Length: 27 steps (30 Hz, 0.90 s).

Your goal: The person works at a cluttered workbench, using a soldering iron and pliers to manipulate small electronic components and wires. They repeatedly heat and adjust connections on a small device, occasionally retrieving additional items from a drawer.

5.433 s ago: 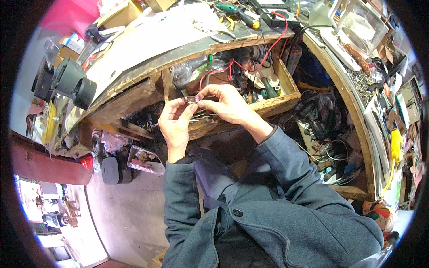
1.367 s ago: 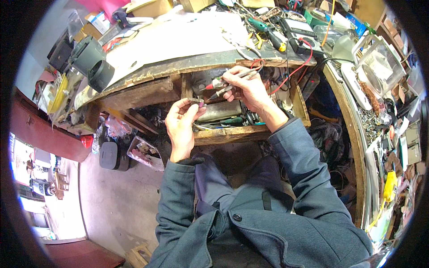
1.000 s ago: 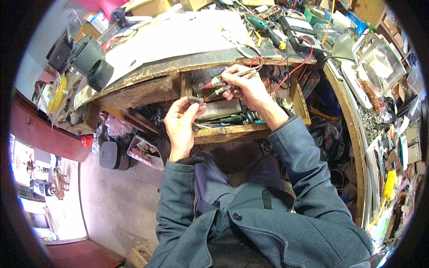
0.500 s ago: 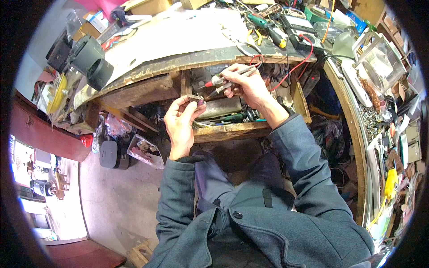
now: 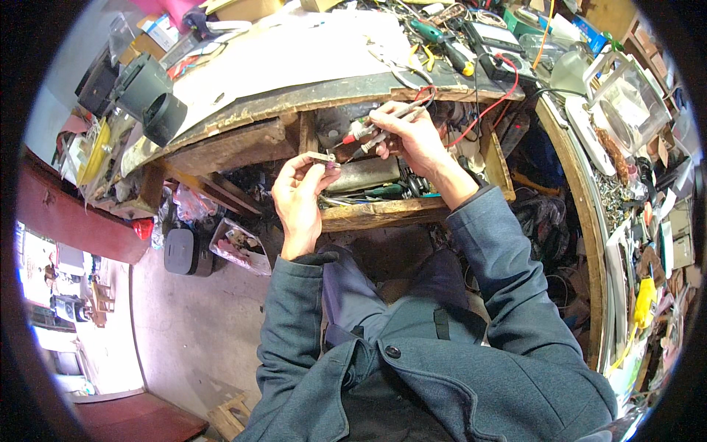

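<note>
Head view: pinches a small strip-like part [image 5: 322, 157] between the thumb and fingers of the left hand [image 5: 297, 197], above the left front corner of the open drawer [image 5: 412, 211]. Grips it by one end, apparently to leave the other end bare and facing the right hand [image 5: 418, 144]. Closes the fingers of that right hand, above the drawer's middle, round a red-collared probe [image 5: 353, 135] and a dark-tipped probe [image 5: 368, 146]. Sets both side by side, chopstick fashion, probably to govern the pair of tips one-handed. Seems to leave a slight gap before the part; cannot tell for certain.

Shows the part as narrow and pale along the top, with a pinkish-purple patch at the lower right; too small to make out more.

Has a green-handled screwdriver [image 5: 384, 191] lying inside the drawer. Runs a red lead [image 5: 515, 88] past the drawer's back right corner to a likely meter [image 5: 495, 51] beyond. Leaves a white sheet [image 5: 272, 62] spread beyond the drawer's left side.
</note>
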### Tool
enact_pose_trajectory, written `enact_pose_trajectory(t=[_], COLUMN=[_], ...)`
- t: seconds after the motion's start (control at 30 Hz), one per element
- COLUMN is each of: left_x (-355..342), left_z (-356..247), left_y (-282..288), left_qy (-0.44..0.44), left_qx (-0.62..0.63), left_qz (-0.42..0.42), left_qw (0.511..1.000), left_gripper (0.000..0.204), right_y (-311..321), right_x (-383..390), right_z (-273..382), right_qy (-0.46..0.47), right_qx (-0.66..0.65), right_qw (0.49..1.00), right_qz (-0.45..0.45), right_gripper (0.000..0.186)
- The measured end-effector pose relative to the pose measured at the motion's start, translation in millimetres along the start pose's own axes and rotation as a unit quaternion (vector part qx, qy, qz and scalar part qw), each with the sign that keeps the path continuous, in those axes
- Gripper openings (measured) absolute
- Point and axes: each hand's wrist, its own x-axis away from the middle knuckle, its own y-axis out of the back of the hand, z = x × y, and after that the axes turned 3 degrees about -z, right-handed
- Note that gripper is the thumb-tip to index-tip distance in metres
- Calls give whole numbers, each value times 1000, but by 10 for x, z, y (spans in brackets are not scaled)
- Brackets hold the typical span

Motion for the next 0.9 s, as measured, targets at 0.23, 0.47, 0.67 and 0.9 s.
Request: enact_pose_trajectory(t=[0.23, 0.47, 0.67, 0.9], left_x=[17, 11, 9, 6], left_z=[-45, 0, 5, 24], left_y=[-25, 6, 5, 22], left_qy=[16, 11, 0, -12], left_qx=[17, 16, 12, 24], left_qz=[3, 8, 6, 12], left_qw=[1000, 1000, 1000, 1000], left_gripper=[22, 24, 19, 17], right_y=[20, 12, 27, 11], right_x=[-9, 1, -10, 5], right_z=[-24, -7, -23, -13], right_qy=[5, 2, 6, 8], right_qx=[5, 10, 4, 1], right_qw=[1000, 1000, 1000, 999], right_qz=[11, 12, 27, 33], right_gripper=[18, 19, 15, 18])
